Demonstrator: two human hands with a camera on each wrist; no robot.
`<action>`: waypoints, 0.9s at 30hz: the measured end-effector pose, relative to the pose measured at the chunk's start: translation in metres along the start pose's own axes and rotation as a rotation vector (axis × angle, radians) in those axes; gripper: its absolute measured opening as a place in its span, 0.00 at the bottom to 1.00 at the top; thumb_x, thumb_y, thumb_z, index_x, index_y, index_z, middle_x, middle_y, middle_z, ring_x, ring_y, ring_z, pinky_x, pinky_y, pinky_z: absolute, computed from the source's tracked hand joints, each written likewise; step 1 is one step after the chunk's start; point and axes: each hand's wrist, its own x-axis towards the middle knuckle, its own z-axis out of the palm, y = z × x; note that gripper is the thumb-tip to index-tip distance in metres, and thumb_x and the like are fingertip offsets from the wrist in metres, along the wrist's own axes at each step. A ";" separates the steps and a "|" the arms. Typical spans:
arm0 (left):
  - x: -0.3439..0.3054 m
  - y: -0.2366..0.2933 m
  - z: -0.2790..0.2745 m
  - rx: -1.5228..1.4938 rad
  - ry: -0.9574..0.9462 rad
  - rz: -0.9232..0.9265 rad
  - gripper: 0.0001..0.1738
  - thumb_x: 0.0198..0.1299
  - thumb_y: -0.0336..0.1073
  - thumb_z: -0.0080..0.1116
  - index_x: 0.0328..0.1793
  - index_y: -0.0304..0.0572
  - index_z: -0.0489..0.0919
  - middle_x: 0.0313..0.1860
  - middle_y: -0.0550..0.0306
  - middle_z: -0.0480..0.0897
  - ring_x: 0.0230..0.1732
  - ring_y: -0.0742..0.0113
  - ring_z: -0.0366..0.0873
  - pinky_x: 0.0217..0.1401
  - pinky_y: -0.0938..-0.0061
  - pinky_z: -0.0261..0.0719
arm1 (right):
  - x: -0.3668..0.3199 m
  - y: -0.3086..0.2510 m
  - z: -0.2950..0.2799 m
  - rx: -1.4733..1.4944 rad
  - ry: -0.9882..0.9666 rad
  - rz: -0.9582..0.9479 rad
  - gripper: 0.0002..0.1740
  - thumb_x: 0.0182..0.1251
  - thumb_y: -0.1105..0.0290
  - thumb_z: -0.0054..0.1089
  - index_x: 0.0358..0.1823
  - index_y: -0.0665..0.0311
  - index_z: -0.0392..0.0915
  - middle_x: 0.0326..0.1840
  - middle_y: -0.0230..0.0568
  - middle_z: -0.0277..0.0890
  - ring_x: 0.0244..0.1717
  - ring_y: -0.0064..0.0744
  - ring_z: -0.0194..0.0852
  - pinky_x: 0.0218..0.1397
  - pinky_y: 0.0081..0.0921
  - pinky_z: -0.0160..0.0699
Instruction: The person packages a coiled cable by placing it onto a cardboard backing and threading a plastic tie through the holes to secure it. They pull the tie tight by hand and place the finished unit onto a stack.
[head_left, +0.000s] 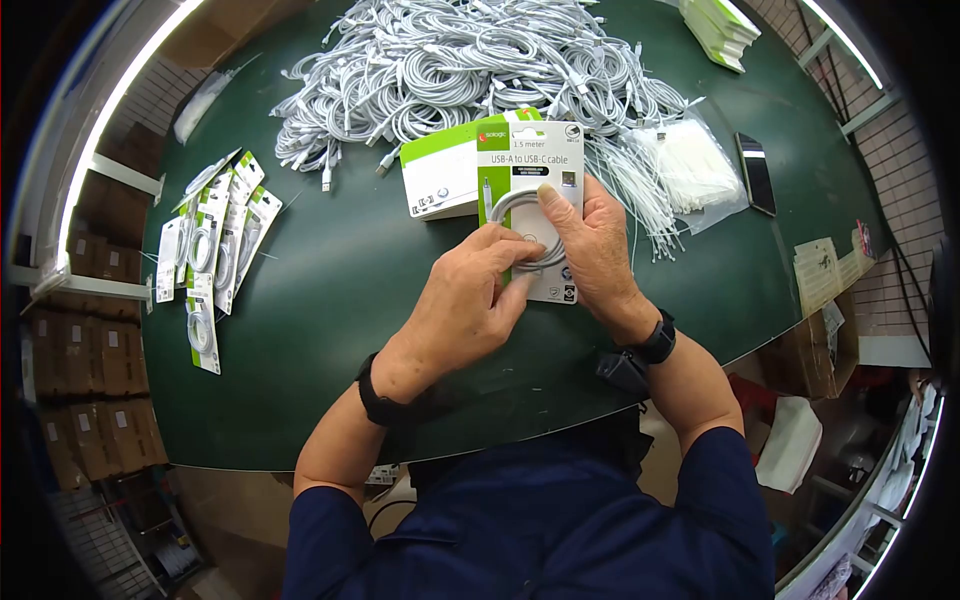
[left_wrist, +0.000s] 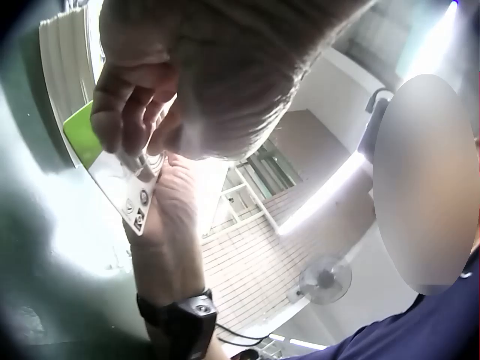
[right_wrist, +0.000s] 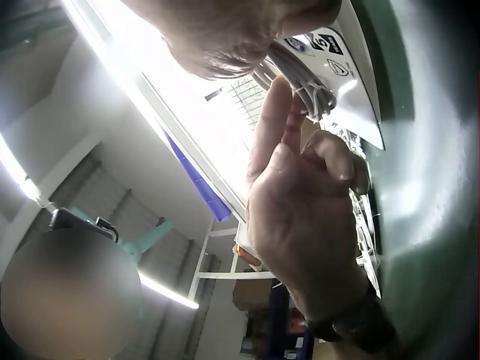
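Note:
A green-and-white printed card (head_left: 545, 150) is held upright by the right hand (head_left: 605, 250), its thumb across the front and its other fingers behind. Against the card's lower front lies a coiled grey cable (head_left: 508, 207). The left hand (head_left: 465, 290) has its index finger and thumb at the coil's lower part, pinching it. In the right wrist view the left hand's (right_wrist: 304, 210) fingertips meet the coil (right_wrist: 300, 79), with other fingers bent. The left wrist view shows the card's (left_wrist: 120, 184) lower corner below the left hand (left_wrist: 202, 67); the coil is mostly hidden there.
A white-and-green stack of cards (head_left: 440, 175) stands just behind the held card. Beyond is a large heap of grey cables (head_left: 450, 80). White ties (head_left: 690, 165) and a phone (head_left: 757, 175) lie right; carded cables (head_left: 205, 245) lie left. More cards (head_left: 720, 35) sit far right.

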 end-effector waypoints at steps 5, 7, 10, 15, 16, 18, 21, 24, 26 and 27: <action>0.001 0.002 0.001 0.041 0.048 0.047 0.16 0.61 0.24 0.71 0.55 0.33 0.86 0.48 0.53 0.84 0.27 0.72 0.76 0.32 0.75 0.76 | 0.001 0.001 0.000 -0.032 0.008 -0.021 0.13 0.81 0.66 0.65 0.55 0.70 0.81 0.48 0.39 0.88 0.45 0.19 0.83 0.47 0.23 0.87; 0.000 0.004 0.010 0.018 0.113 -0.006 0.15 0.59 0.25 0.74 0.53 0.34 0.86 0.46 0.54 0.85 0.26 0.72 0.75 0.32 0.75 0.75 | 0.000 0.002 0.001 -0.048 0.006 -0.020 0.14 0.81 0.66 0.65 0.54 0.71 0.81 0.48 0.39 0.88 0.45 0.19 0.83 0.47 0.23 0.87; -0.003 -0.009 0.024 0.054 0.217 0.011 0.16 0.56 0.28 0.79 0.49 0.37 0.87 0.43 0.56 0.85 0.26 0.71 0.75 0.31 0.74 0.76 | 0.000 0.007 -0.001 -0.064 -0.004 -0.010 0.14 0.81 0.66 0.65 0.55 0.71 0.81 0.48 0.39 0.88 0.44 0.19 0.83 0.47 0.23 0.87; -0.002 -0.005 0.033 0.217 0.324 0.056 0.16 0.52 0.31 0.83 0.46 0.40 0.88 0.42 0.56 0.87 0.31 0.60 0.85 0.34 0.68 0.83 | 0.000 0.010 -0.002 -0.055 0.006 -0.022 0.13 0.81 0.67 0.66 0.55 0.71 0.81 0.49 0.40 0.88 0.45 0.19 0.84 0.48 0.23 0.87; -0.002 -0.004 0.033 0.238 0.315 0.041 0.16 0.52 0.32 0.83 0.45 0.40 0.88 0.41 0.55 0.88 0.33 0.58 0.87 0.35 0.67 0.84 | -0.002 0.008 0.000 -0.040 0.002 -0.018 0.13 0.81 0.67 0.66 0.55 0.71 0.81 0.49 0.40 0.88 0.46 0.19 0.84 0.48 0.23 0.87; -0.002 -0.002 0.033 0.280 0.294 0.008 0.16 0.51 0.32 0.83 0.45 0.41 0.88 0.41 0.55 0.88 0.36 0.54 0.89 0.38 0.65 0.86 | -0.005 0.002 0.005 -0.007 -0.006 -0.008 0.13 0.81 0.68 0.66 0.55 0.71 0.81 0.49 0.40 0.88 0.46 0.20 0.84 0.49 0.24 0.87; -0.001 -0.003 0.039 0.239 0.344 0.004 0.15 0.51 0.30 0.82 0.43 0.40 0.88 0.39 0.54 0.88 0.37 0.55 0.90 0.39 0.66 0.86 | -0.004 0.006 0.003 -0.022 -0.004 0.004 0.13 0.81 0.68 0.65 0.56 0.71 0.80 0.50 0.40 0.88 0.47 0.20 0.85 0.50 0.24 0.87; -0.001 -0.004 0.042 0.150 0.376 -0.005 0.13 0.51 0.28 0.81 0.42 0.39 0.88 0.39 0.54 0.88 0.37 0.55 0.90 0.40 0.67 0.86 | -0.005 0.009 0.002 -0.031 -0.006 0.015 0.13 0.81 0.68 0.66 0.57 0.71 0.80 0.50 0.40 0.88 0.48 0.20 0.85 0.50 0.24 0.87; -0.001 -0.004 0.042 0.131 0.371 -0.006 0.12 0.52 0.26 0.80 0.41 0.38 0.88 0.39 0.53 0.88 0.36 0.55 0.89 0.39 0.67 0.86 | -0.004 0.011 0.002 -0.040 -0.003 0.012 0.14 0.80 0.69 0.66 0.57 0.71 0.80 0.50 0.40 0.88 0.48 0.21 0.85 0.51 0.24 0.87; -0.002 -0.004 0.042 0.119 0.369 -0.008 0.12 0.52 0.25 0.79 0.41 0.37 0.88 0.38 0.53 0.88 0.36 0.55 0.89 0.39 0.67 0.85 | -0.005 0.011 0.002 -0.046 -0.002 0.012 0.14 0.80 0.69 0.66 0.57 0.71 0.80 0.50 0.40 0.88 0.48 0.21 0.85 0.51 0.25 0.87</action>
